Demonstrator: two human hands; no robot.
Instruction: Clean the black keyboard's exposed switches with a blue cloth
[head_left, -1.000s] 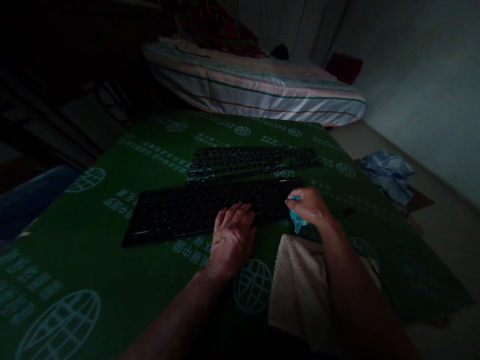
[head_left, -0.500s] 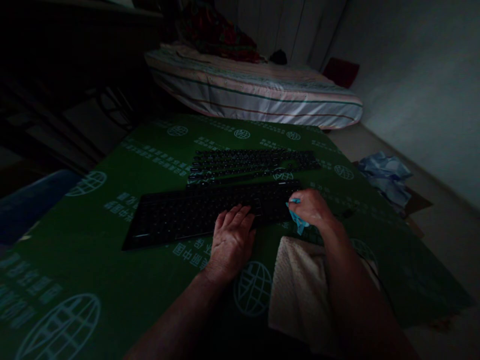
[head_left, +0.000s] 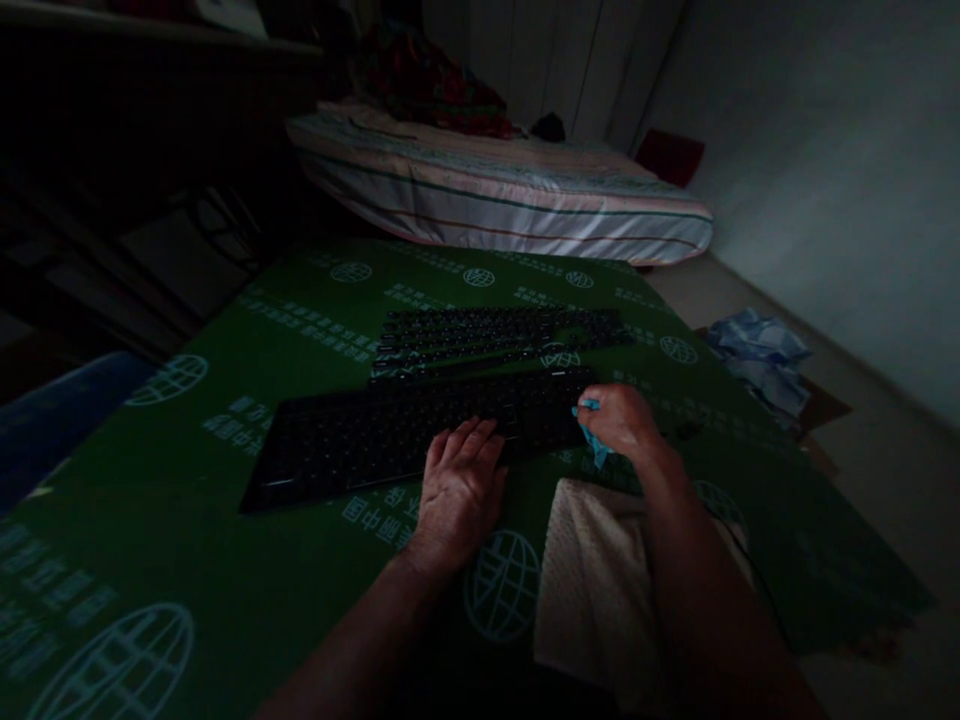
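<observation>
A black keyboard (head_left: 352, 440) lies slantwise across the table in the head view. My left hand (head_left: 461, 475) rests on its front edge, fingers stretched out and lying flat. My right hand (head_left: 621, 415) is closed around a small blue cloth (head_left: 598, 448) at the keyboard's right end. A loose corner of the cloth hangs below the fingers. Behind the keyboard, rows of loose black keycaps (head_left: 465, 335) are laid out in keyboard order. Dim light hides the finer detail of the keyboard's surface.
A beige towel (head_left: 589, 580) lies under my right forearm, with a thin dark cable (head_left: 750, 560) beside it. The green table covering (head_left: 225, 560) has white printed globes. Beyond stands a bed (head_left: 510, 205) with striped bedding. Crumpled blue-white material (head_left: 761, 350) lies on the floor at right.
The whole view has shifted slightly, so things sit a little lower and further left. Both hands stay at about the same places on the keyboard; the blue cloth is still held.
</observation>
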